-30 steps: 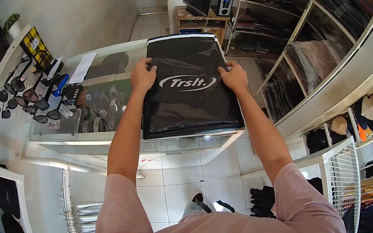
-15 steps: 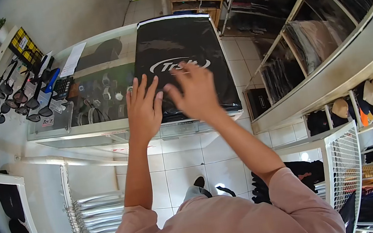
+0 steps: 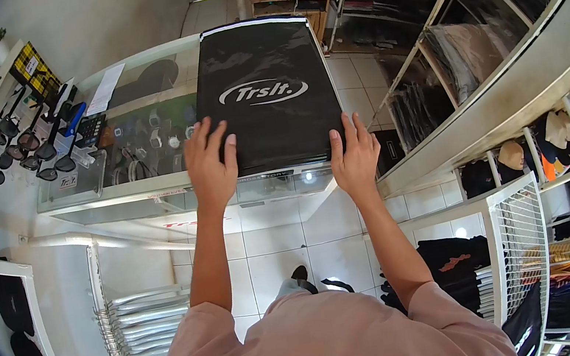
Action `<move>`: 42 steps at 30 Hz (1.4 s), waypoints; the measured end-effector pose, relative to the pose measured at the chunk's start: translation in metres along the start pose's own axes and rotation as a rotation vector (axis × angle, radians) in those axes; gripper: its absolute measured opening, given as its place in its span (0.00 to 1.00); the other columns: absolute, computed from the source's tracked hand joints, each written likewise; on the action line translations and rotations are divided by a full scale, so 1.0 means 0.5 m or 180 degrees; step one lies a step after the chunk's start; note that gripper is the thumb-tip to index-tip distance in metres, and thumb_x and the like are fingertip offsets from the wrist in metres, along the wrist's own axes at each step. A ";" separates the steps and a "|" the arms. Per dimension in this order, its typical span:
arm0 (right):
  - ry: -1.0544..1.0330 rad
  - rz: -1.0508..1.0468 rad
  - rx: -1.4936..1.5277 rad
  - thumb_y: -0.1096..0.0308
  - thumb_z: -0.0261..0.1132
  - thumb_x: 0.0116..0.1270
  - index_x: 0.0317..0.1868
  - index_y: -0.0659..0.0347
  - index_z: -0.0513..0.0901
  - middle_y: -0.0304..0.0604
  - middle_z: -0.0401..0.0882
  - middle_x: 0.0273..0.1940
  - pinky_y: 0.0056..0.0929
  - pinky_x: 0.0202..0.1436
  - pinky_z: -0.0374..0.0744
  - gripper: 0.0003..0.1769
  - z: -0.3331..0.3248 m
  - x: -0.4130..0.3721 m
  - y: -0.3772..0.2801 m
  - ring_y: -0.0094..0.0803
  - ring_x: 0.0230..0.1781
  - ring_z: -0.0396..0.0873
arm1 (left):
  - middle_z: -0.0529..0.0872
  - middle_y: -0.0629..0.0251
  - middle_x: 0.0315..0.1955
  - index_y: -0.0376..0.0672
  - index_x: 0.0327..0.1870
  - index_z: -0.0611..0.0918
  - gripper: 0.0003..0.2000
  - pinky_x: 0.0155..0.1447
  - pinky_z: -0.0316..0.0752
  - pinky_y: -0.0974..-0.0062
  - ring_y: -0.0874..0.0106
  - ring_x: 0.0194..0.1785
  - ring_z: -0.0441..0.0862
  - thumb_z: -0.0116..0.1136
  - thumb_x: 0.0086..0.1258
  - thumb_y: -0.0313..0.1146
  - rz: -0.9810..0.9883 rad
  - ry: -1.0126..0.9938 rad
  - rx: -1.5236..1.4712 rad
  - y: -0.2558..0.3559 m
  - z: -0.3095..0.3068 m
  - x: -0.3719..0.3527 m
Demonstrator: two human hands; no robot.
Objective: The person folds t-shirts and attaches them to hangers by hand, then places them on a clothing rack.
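A black plastic package (image 3: 259,59) with a white oval logo lies flat across the right part of the glass display counter (image 3: 152,184). At the package's lower left edge is my left hand (image 3: 210,164), its fingers apart and holding nothing. My right hand (image 3: 356,155) rests by the lower right corner, fingers spread and thumb against the package's edge. Watches (image 3: 156,139) show under the glass to the left of my left hand.
Sunglasses (image 3: 28,140) hang at the counter's left end, near a calculator (image 3: 91,130) and a white paper (image 3: 105,89). Shelves of packed clothes (image 3: 464,60) stand at right. White hangers (image 3: 153,333) hang at lower left, and a wire rack (image 3: 523,244) stands at lower right.
My right hand has moved right and down, from over the logo to the package's lower right corner. My left hand has shifted slightly down and left. The logo is now uncovered.
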State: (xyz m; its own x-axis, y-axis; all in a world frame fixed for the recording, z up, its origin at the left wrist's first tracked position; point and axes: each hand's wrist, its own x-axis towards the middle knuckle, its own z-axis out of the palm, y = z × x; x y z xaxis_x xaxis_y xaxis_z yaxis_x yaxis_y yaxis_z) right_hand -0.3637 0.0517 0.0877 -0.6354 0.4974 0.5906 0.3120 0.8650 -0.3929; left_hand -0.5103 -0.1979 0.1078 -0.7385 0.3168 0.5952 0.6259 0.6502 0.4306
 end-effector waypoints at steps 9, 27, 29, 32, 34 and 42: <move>0.0577 0.0029 0.0373 0.58 0.59 0.85 0.70 0.69 0.82 0.62 0.85 0.67 0.51 0.72 0.75 0.25 0.053 -0.009 -0.004 0.53 0.62 0.86 | 0.93 0.56 0.57 0.39 0.57 0.91 0.15 0.81 0.61 0.48 0.55 0.70 0.83 0.56 0.84 0.37 -0.0308 0.1040 0.0291 -0.027 0.043 -0.054; 0.0530 0.1224 0.0609 0.74 0.70 0.76 0.65 0.67 0.84 0.54 0.87 0.54 0.41 0.54 0.85 0.19 -0.298 -0.370 0.186 0.46 0.49 0.88 | 0.93 0.54 0.43 0.37 0.59 0.88 0.14 0.57 0.82 0.60 0.54 0.48 0.90 0.64 0.76 0.28 0.0204 -0.0876 -0.2156 0.346 0.082 -0.315; 0.0772 0.1615 0.0425 0.74 0.71 0.75 0.62 0.67 0.86 0.53 0.87 0.51 0.38 0.49 0.87 0.17 -0.386 -0.447 0.234 0.42 0.45 0.89 | 0.93 0.53 0.42 0.36 0.56 0.89 0.12 0.55 0.84 0.61 0.55 0.47 0.91 0.65 0.78 0.30 0.0520 -0.1521 -0.2456 0.440 0.096 -0.357; 0.1277 0.2188 0.0106 0.73 0.70 0.77 0.59 0.66 0.88 0.49 0.88 0.46 0.31 0.44 0.87 0.14 -0.532 -0.543 0.270 0.35 0.38 0.89 | 0.93 0.53 0.40 0.38 0.55 0.89 0.11 0.54 0.84 0.60 0.55 0.46 0.92 0.65 0.78 0.31 0.1354 -0.2157 -0.2987 0.578 0.114 -0.416; 0.1672 0.2420 -0.0062 0.72 0.69 0.78 0.59 0.65 0.88 0.48 0.88 0.45 0.29 0.42 0.87 0.14 -0.626 -0.620 0.288 0.33 0.36 0.88 | 0.93 0.55 0.39 0.38 0.53 0.89 0.10 0.51 0.83 0.59 0.56 0.43 0.91 0.65 0.80 0.34 0.1842 -0.2352 -0.3089 0.682 0.106 -0.465; 0.2917 0.3153 -0.0365 0.75 0.69 0.76 0.59 0.64 0.86 0.45 0.88 0.45 0.26 0.39 0.84 0.13 -0.898 -0.896 0.297 0.27 0.33 0.85 | 0.91 0.56 0.42 0.38 0.57 0.89 0.12 0.54 0.83 0.59 0.54 0.48 0.89 0.65 0.78 0.28 0.3524 -0.3126 -0.3695 1.072 0.026 -0.698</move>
State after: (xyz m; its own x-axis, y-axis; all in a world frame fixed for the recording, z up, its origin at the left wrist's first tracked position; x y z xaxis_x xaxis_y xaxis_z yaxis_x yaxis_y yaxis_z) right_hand 0.2846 -0.0133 0.0810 0.5699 0.7351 0.3673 0.4455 0.0992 -0.8898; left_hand 0.0796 0.0490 0.1221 0.4666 0.7147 0.5211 0.3828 -0.6943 0.6094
